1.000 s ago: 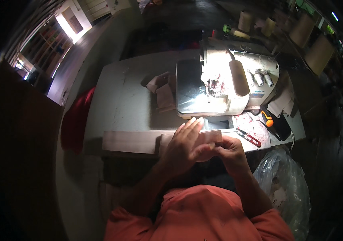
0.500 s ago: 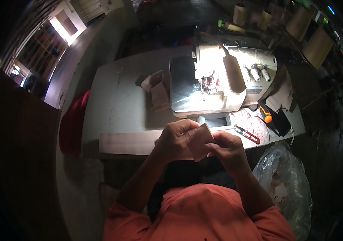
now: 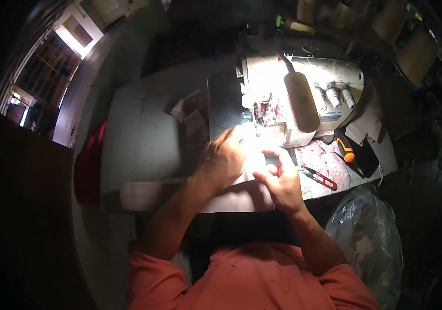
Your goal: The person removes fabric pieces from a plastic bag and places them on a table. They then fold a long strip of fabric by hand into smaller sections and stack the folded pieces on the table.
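At the front of a white overlock sewing machine (image 3: 327, 77), both my hands are close together under its bright lamp light. My left hand (image 3: 223, 157) is closed on a small pale piece of fabric (image 3: 252, 161), its fingertips near the needle area. My right hand (image 3: 282, 181) pinches the fabric's right side between thumb and fingers. Glare washes out much of the piece, so its edges are hard to make out. A long pale fabric strip (image 3: 151, 196) lies along the table's front edge, partly under my left forearm.
Folded pale fabric pieces (image 3: 192, 111) lie left of the machine. To the right are red thread snips (image 3: 320, 178) and an orange-and-black tool (image 3: 346, 150). A clear plastic bag (image 3: 368, 232) with scraps hangs at the right. Thread cones (image 3: 415, 59) stand behind.
Both hands have moved forward from the table's front edge to the machine, taking the fabric piece into the light. More of the long strip now shows below them.
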Motion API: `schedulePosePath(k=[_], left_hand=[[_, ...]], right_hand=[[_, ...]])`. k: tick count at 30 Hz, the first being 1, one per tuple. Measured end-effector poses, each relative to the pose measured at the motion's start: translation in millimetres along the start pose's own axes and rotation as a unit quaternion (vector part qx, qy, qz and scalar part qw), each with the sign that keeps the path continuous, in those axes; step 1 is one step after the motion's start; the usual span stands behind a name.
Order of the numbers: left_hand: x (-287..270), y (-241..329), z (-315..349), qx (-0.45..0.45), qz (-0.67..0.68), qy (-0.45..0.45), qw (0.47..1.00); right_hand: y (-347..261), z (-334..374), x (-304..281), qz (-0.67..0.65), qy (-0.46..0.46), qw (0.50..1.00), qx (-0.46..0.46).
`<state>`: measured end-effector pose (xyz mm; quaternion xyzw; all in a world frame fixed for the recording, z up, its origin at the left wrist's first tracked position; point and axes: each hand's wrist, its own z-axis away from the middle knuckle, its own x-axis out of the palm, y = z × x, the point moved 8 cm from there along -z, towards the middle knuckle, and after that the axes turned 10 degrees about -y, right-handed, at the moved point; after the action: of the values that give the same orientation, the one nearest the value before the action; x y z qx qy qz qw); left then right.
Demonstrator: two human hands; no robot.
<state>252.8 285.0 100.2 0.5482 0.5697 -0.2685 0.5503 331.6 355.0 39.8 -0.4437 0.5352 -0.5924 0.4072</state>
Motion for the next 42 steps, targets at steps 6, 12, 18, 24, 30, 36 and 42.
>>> schedulePosePath(k=[6,12,18,24,30,36,42], left_hand=[[-5,-11,-10,-0.023,0.067,0.028,0.997],[-11,-10,-23,0.023,0.055,0.053,0.997],[-5,12,-2,0.029,-0.015,0.064,0.997],[17,-57,-25,0.008,0.024,0.035,0.999],[8,-119,-51,-0.133,-0.141,0.019,0.981],[-15,34,32,0.049,-0.02,0.126,0.991],[41,51,66,-0.103,0.06,0.071,0.99]], right_hand=[[3,-9,-1,-0.047,0.003,0.999,-0.026],[-3,-19,-5,-0.04,0.0,0.999,-0.034],[3,-23,-8,-0.026,0.006,0.999,-0.024],[-4,2,-23,-0.03,0.041,0.998,-0.048],[22,30,-43,0.039,0.045,0.998,0.027],[28,45,-59,0.071,0.062,0.995,0.031],[16,56,-51,0.077,0.039,0.996,0.025]])
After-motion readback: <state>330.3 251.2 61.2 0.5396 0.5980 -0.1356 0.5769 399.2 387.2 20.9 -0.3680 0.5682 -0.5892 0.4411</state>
